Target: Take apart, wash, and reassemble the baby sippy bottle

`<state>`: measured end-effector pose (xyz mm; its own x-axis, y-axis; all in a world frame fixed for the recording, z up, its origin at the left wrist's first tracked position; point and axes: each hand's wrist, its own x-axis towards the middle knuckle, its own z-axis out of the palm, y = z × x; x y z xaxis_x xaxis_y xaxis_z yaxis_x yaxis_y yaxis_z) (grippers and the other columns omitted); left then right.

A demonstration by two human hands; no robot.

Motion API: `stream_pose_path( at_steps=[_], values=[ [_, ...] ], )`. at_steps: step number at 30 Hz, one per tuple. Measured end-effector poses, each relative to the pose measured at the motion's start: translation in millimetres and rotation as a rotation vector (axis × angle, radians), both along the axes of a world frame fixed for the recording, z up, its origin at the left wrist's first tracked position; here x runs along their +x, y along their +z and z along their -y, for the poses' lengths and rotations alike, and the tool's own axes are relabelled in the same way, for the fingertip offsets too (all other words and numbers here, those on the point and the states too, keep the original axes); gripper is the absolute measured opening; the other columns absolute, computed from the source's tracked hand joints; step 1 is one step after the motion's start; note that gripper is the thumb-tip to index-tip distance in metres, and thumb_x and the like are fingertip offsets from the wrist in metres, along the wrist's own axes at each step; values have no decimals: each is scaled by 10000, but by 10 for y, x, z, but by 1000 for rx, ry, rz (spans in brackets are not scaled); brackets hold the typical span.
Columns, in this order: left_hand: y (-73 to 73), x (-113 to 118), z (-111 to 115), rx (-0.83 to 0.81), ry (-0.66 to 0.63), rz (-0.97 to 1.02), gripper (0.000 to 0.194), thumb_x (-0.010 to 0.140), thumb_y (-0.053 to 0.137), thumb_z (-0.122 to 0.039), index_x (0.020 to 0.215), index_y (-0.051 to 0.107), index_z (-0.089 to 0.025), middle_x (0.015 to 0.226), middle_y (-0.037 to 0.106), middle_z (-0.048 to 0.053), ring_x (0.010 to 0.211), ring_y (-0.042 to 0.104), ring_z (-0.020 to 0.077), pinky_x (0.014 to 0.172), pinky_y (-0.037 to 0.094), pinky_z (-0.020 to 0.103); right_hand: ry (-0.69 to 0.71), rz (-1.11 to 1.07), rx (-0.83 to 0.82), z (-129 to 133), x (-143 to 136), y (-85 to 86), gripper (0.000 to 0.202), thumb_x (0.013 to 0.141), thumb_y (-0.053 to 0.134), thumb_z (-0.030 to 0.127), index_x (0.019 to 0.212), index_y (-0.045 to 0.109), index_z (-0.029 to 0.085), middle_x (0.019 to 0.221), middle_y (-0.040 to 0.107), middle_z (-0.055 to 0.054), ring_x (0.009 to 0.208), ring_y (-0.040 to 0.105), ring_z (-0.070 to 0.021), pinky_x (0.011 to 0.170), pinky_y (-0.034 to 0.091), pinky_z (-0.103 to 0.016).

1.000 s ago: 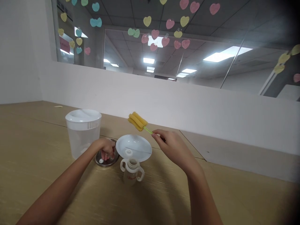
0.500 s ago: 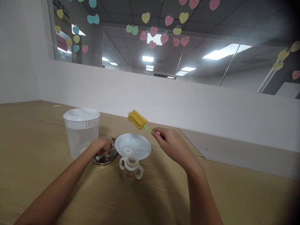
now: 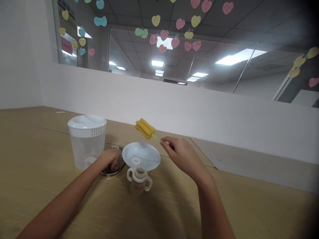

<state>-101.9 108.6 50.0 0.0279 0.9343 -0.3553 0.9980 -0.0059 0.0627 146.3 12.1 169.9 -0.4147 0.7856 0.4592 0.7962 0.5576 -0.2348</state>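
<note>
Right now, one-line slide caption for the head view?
Right hand holds up a yellow sponge brush; left hand reaches into a metal dish beside a white bowl.

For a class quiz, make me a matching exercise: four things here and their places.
1. Yellow sponge brush with green handle
2. Round metal tray
3. Translucent bucket with white lid
4. Clear two-handled bottle

A. In front of the shallow white bowl
B. Under the left hand
C. In the right hand
D. Leftmost of the four

1-C; 2-B; 3-D; 4-A
</note>
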Motion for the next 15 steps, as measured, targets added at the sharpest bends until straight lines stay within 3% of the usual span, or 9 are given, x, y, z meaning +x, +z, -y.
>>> stream_pose_path(
  at_steps=[5,15],
  values=[
    [63,11,8,42,1,-78,368,384,752,-121,745,687,-149,945,698,145,846,652,312,687,521,332,-11,5,-3,3,-13,11,362,901,326,306,881,674,209,720,656,-34,620,526,-152,546,301,-256],
    [-68,-73,37,123,0,-63,286,433,662,0,674,660,-154,817,707,142,788,664,287,686,512,318,-12,13,-3,11,-11,9,357,903,329,307,868,670,210,712,654,-28,606,519,-144,537,298,-252]
  ],
)
